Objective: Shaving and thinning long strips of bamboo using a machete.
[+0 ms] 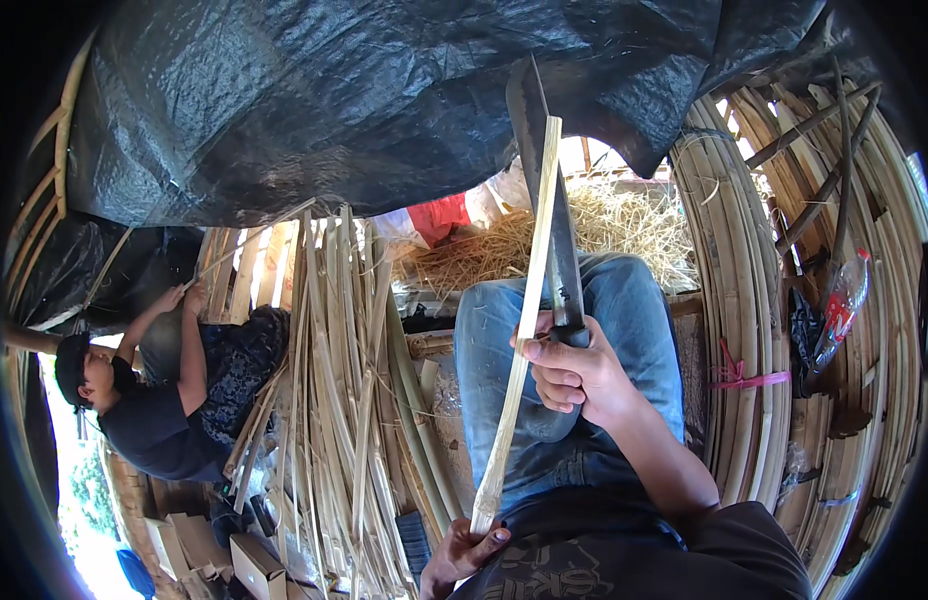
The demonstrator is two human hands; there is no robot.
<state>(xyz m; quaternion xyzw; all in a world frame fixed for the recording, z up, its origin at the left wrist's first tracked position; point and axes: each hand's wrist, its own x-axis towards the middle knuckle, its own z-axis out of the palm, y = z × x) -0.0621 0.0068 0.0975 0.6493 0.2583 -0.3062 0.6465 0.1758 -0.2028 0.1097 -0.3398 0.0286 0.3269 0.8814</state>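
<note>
My right hand (581, 375) is closed round the dark handle of a machete (565, 250), whose long blade points up and away over my knees. A pale, split bamboo strip (522, 370) runs alongside the blade, slanting from lower left to upper right. Its lower end is gripped by my left hand (464, 553), low near my waist. The strip crosses in front of part of the blade and passes close by my right thumb. Whether its edge touches the blade, I cannot tell.
Many bamboo strips (329, 400) lie lengthwise to my left. A bundle of bamboo slats (734, 300), tied with pink string (749, 379), lies on the right near a plastic bottle (844, 300). Straw (624, 225) and black sheeting (314, 110) are ahead. Another person (174, 400) works at left.
</note>
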